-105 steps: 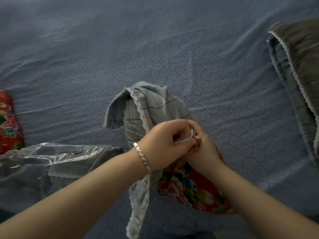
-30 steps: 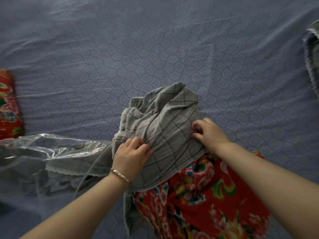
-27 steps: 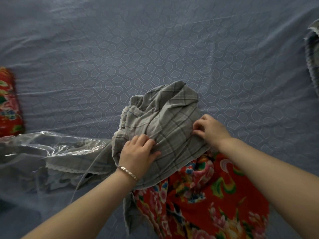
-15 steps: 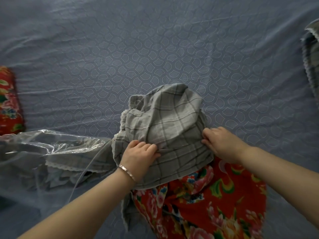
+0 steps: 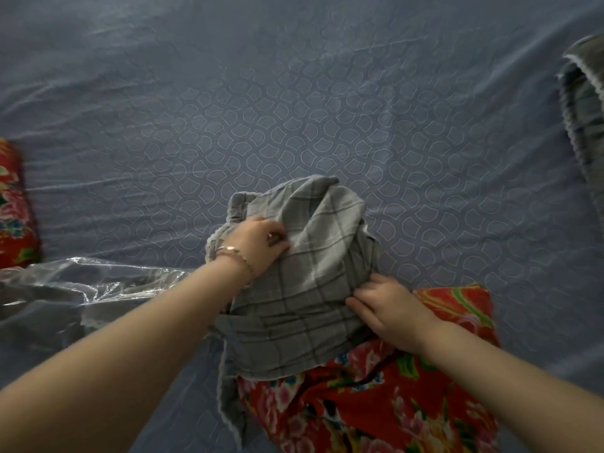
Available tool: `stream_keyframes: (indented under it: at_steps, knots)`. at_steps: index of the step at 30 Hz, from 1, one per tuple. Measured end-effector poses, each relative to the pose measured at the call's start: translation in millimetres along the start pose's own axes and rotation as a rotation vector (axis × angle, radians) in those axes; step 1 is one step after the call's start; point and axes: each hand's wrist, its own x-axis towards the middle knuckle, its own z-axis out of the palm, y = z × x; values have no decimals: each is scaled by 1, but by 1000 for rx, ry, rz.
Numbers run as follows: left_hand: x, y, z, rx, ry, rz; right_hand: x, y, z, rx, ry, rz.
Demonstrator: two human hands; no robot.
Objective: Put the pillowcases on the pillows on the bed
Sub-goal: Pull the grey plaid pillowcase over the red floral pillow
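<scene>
A grey checked pillowcase (image 5: 307,289) with a lace edge covers the far end of a red floral pillow (image 5: 376,397) lying on the blue bed. The near half of the pillow is bare. My left hand (image 5: 258,245), with a bracelet at the wrist, lies on the upper left of the pillowcase, its fingers curled into the cloth. My right hand (image 5: 384,305) grips the pillowcase at its right side, next to the pillow's edge.
The blue patterned bedsheet (image 5: 294,109) fills the view. A second red floral pillow (image 5: 14,207) lies at the left edge. A clear plastic bag (image 5: 81,289) holding grey lace-edged cloth sits at the left. Another grey pillowcase (image 5: 585,109) lies at the right edge.
My left hand has moved up to the pillowcase's upper left. My right hand has slid down its right side. The cloth has shifted a little over the pillow.
</scene>
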Motion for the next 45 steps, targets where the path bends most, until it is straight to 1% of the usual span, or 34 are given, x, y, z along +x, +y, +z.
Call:
stream_keyframes:
  at_steps: [1, 2, 4, 5, 7, 8, 9, 10, 11, 12, 13, 15, 16, 17, 18, 20, 22, 24, 25, 26, 27, 29, 30, 32, 34, 35, 37, 39, 41, 42, 43, 45]
  knots:
    - [13, 5, 3, 73, -132, 40, 0, -2, -2, 96, 5, 40]
    - [23, 8, 7, 149, -227, 60, 1, -5, -5, 190, 16, 85]
    - [36, 11, 14, 251, -367, 36, 6, -10, -4, 382, 88, 216]
    - [40, 12, 16, 276, -405, 4, 11, -11, -2, 487, 128, 313]
    - [41, 12, 17, 340, -381, -9, 23, -12, 3, 730, 258, 555]
    - [38, 12, 18, 389, -332, 32, 30, -11, 4, 826, 347, 689]
    - [31, 12, 20, 431, -263, 82, 37, -7, 6, 875, 429, 809]
    - [23, 10, 20, 439, -173, 129, 44, -3, 6, 863, 472, 885]
    - [14, 5, 20, 411, -68, 186, 51, 2, 5, 792, 476, 917]
    - [4, -3, 18, 355, 3, 233, 58, 3, 6, 752, 451, 917]
    - [-5, -12, 16, 275, 61, 271, 62, 5, 5, 781, 429, 883]
    - [-20, -37, 13, 164, 176, 317, 69, 4, 6, 1031, 353, 800]
    - [-28, -48, 10, 142, 201, 316, 72, 1, 7, 1124, 304, 779]
    - [-35, -55, 8, 108, 196, 302, 74, 2, 9, 1132, 244, 767]
    - [-42, -60, 5, 67, 197, 280, 77, 2, 13, 1081, 182, 757]
    - [-52, -66, 6, -9, 206, 242, 82, -3, 19, 975, 146, 707]
    - [-57, -65, 4, -55, 217, 172, 88, -11, 20, 880, 197, 649]
    - [-56, -70, -2, -64, 256, 88, 80, -12, 14, 760, 261, 656]
    - [-54, -77, -9, -71, 282, 36, 67, -6, 11, 668, 261, 679]
    - [-52, -85, -17, -85, 300, -26, 49, 1, 9, 566, 215, 712]
    - [-50, -93, -25, -94, 297, -91, 27, 9, 10, 457, 131, 752]
    - [-43, -105, -34, -88, 222, -181, -13, 13, 18, 248, -55, 833]
    - [-37, -103, -33, -83, 204, -195, -22, 11, 25, 160, -115, 834]
    - [-24, -84, -23, -90, 231, -265, -21, 7, 35, 48, -211, 850]
    - [-24, -60, -7, -95, 260, -340, -6, 4, 31, 29, -292, 894]
    - [-30, -49, 2, -78, 275, -327, 2, 4, 26, 29, -300, 912]
    - [-48, -32, 22, 43, 267, -197, 18, 4, 19, -13, -240, 900]
    - [-62, -24, 36, 123, 169, -91, 35, -4, 11, 0, -66, 794]
    - [-67, -29, 47, 109, 186, -69, 52, -13, 4, 142, 159, 620]
    - [-68, -30, 49, 73, 184, -74, 59, -15, 2, 203, 214, 557]
    - [-70, -29, 49, 50, 176, -83, 66, -16, 1, 247, 226, 515]
    - [-72, -23, 47, 10, 202, -102, 77, -14, 5, 261, 134, 480]
